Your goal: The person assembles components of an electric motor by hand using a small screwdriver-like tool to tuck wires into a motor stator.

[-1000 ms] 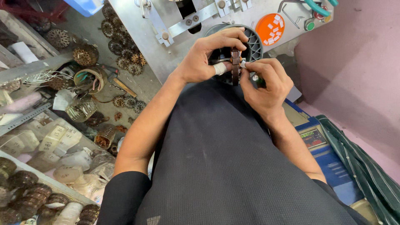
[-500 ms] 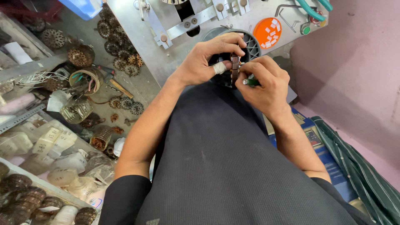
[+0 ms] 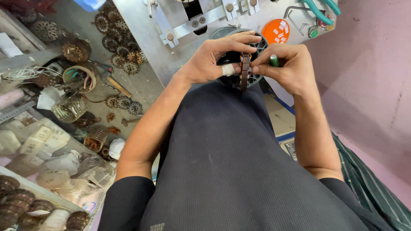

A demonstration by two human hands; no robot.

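Both hands gripped a brown, ribbed, laminated stator core, held edge-on against a round black housing at the near edge of a grey metal counter. The left hand, one finger wrapped in white tape, pinched the core's left side. The right hand pinched its right side and also clasped a green-handled tool. Toothed, rusty stator cores lay scattered well to the left. A pink wall closed in the right side.

Dull brown metal core, matt grey metal panel (scuffed), ribbed dark cloth shirt.
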